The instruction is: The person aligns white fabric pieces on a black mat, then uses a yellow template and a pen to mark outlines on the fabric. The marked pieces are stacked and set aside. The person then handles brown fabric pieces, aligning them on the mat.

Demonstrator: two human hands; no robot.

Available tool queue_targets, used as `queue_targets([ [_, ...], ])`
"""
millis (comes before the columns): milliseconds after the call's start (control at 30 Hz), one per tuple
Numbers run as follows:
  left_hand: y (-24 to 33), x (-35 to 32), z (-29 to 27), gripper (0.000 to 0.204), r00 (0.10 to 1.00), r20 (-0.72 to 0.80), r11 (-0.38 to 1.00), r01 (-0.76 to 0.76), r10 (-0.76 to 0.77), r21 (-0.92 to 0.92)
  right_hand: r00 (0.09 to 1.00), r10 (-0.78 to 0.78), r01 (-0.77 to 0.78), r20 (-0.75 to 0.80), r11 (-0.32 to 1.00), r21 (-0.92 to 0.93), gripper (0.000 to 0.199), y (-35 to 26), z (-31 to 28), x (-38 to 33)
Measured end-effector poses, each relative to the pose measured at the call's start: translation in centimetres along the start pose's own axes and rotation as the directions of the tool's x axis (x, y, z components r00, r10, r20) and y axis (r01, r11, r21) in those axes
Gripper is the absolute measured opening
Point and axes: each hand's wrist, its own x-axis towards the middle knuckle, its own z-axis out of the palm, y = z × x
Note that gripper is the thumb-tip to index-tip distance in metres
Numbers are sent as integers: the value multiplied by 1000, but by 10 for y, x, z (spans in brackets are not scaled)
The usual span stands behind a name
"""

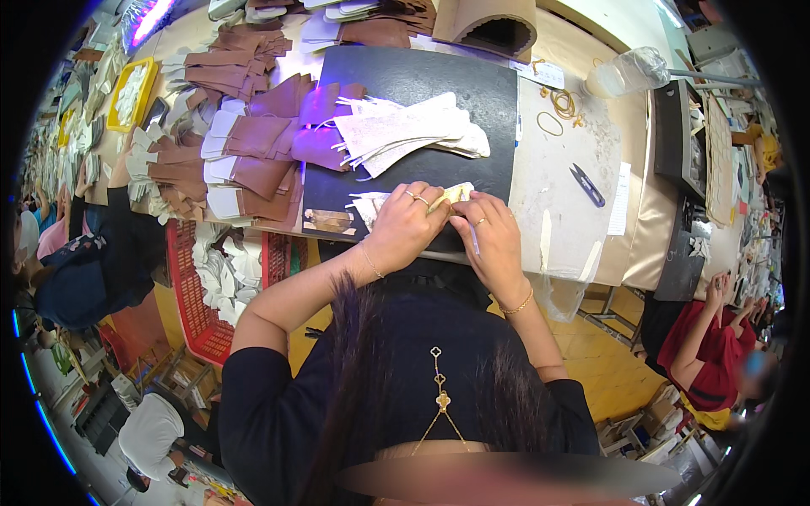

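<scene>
At the near edge of the black work board point(498, 110), my two hands work close together on a small white cut piece point(364, 205) with a yellowish face showing between them. My left hand point(403, 223) is closed over its middle, fingers bent and pressed down. With fingers and thumb pinched together, my right hand point(494, 240) grips its right end. Much of the piece is hidden under my fingers. Just beyond lies a fanned stack of white cut pieces point(413, 131) with thin strips or threads sticking out at its left end.
Stacks of brown and white cut pieces point(261, 164) crowd the left side. To the right are thread snips point(588, 185), rubber bands point(564, 104) and a clear plastic bottle point(629, 72). A red basket point(181, 287) of white pieces stands below left. People sit at both sides.
</scene>
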Motion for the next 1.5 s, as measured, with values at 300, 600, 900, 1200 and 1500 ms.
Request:
queue_targets([
  [300, -2, 4, -8, 28, 997, -25, 992, 63, -66, -106, 998, 64, -62, -29, 995, 78, 20, 6, -4, -8],
  [600, -6, -3, -74, 28, 906, -24, 854, 390, -423, -346, 994, 105, -107, -21, 942, -318, 32, 16, 15, 0],
  [900, -29, 11, -84, 32, 908, 230, 775, 418, -350, -474, 988, -149, 145, 29, 983, 117, 19, 18, 12, 0],
  [1200, -46, 17, -56, 31, 859, 472, 843, 396, -200, -364, 860, -280, -124, 428, 698, 706, 13, -12, -57, 17],
  [1500, -23, 6, -52, 24, 912, 343, 910, 323, -225, -260, 935, 350, -98, -53, 399, 912, 22, 14, -3, 97],
])
